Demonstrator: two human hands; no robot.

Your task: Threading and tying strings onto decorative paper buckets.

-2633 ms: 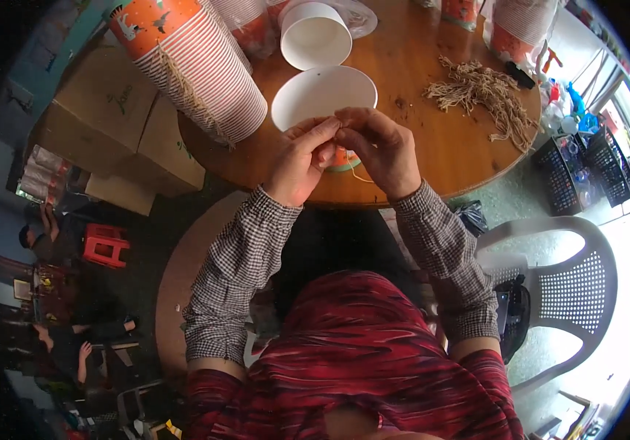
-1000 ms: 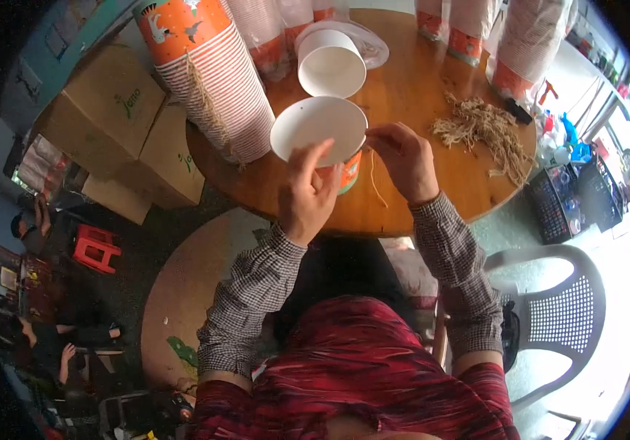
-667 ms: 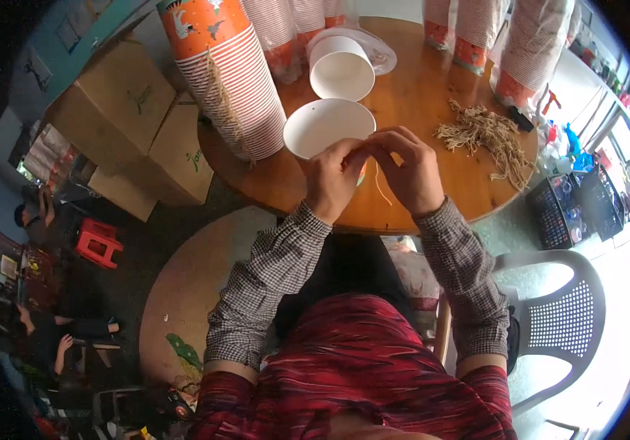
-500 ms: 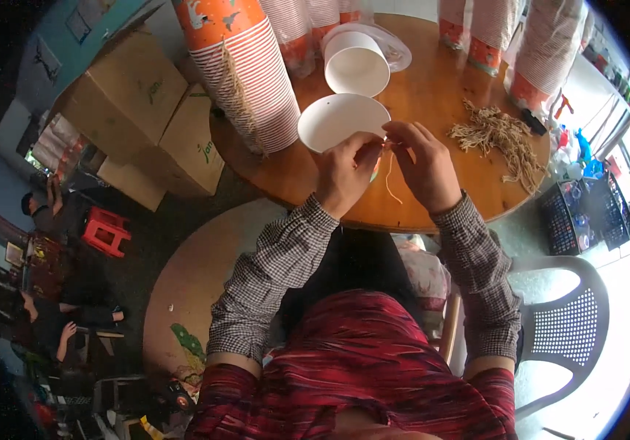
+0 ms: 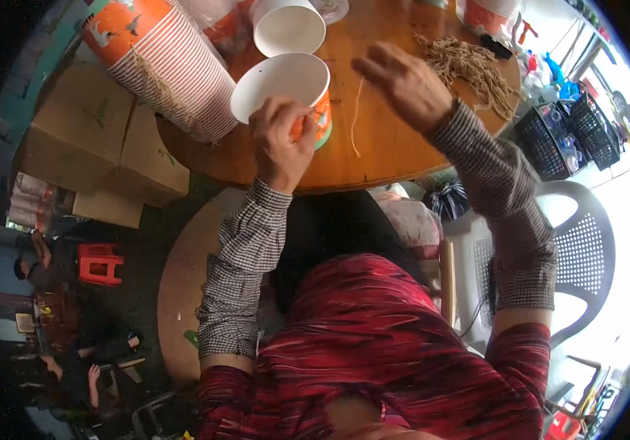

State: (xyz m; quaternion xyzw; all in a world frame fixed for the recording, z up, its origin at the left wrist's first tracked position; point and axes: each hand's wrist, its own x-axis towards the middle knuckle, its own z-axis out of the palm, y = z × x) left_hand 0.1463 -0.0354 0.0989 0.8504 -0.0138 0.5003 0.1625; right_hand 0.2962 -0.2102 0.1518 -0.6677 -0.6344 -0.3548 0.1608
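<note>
A white-lined paper tub (image 5: 285,77) with an orange printed outside stands near the table's front edge. At its near rim is my left hand (image 5: 282,139), fingers curled and thumb pressed in; whatever lies between them is hidden. My right hand (image 5: 406,84), slightly blurred, is raised over the table to the right of the tub. From its fingertips a thin beige string (image 5: 356,121) hangs loose. Beyond my right hand lies a tangled heap of similar strings (image 5: 469,66). A second white tub (image 5: 289,29) rests on its side behind the first.
A tall leaning stack of orange paper tubs (image 5: 172,70), strings draped along it, stands left on the round wooden table (image 5: 337,165). Cardboard boxes (image 5: 80,139) and a red stool (image 5: 100,264) are further left. On the right are black crates (image 5: 549,139) and a grey plastic chair (image 5: 582,249).
My hands, together at the tub's rim before, have parted. The right has moved up and right with the string; the left stays by the tub. The whole view has shifted.
</note>
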